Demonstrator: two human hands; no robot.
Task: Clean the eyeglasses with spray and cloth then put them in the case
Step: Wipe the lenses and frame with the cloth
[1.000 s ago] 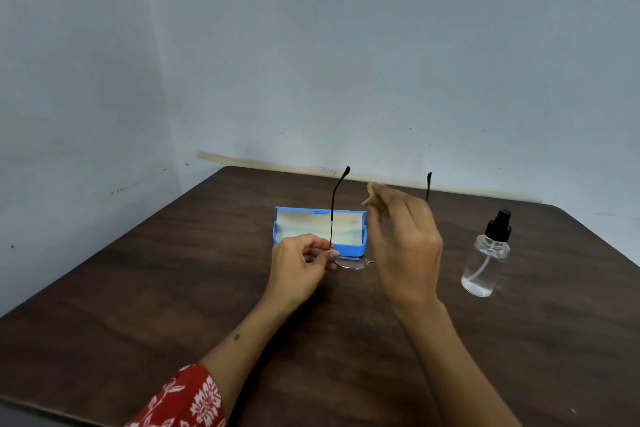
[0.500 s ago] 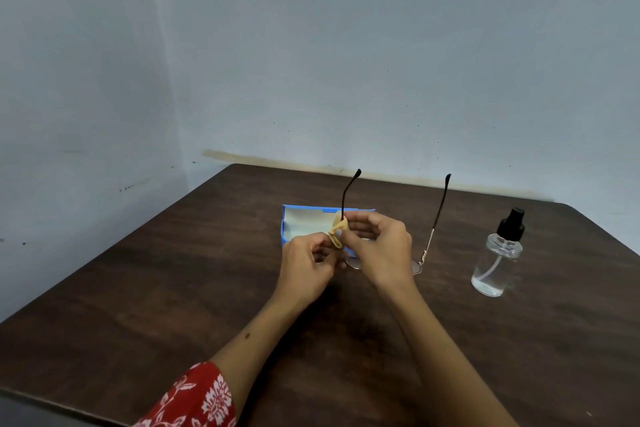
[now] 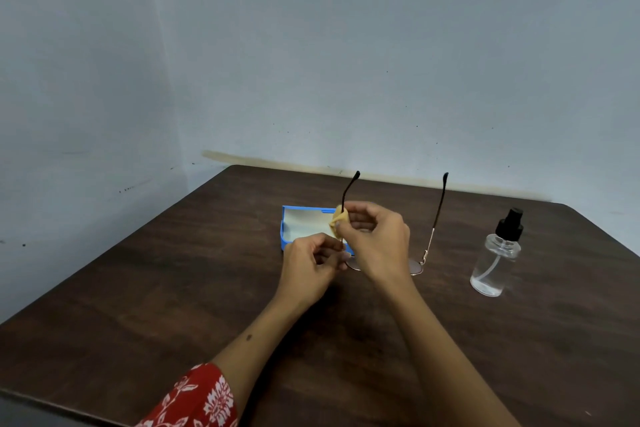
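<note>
A blue case (image 3: 301,224) lies open on the brown table (image 3: 173,288), just beyond your hands. Your left hand (image 3: 306,269) is closed, pinching the glasses (image 3: 429,239) at the left hinge. They are held above the table in front of the case, lenses down, both temples pointing up and away. Your right hand (image 3: 375,239) pinches a small tan cloth (image 3: 337,218) around the left temple. A clear spray bottle (image 3: 497,255) with a black top stands upright to the right, apart from the glasses.
</note>
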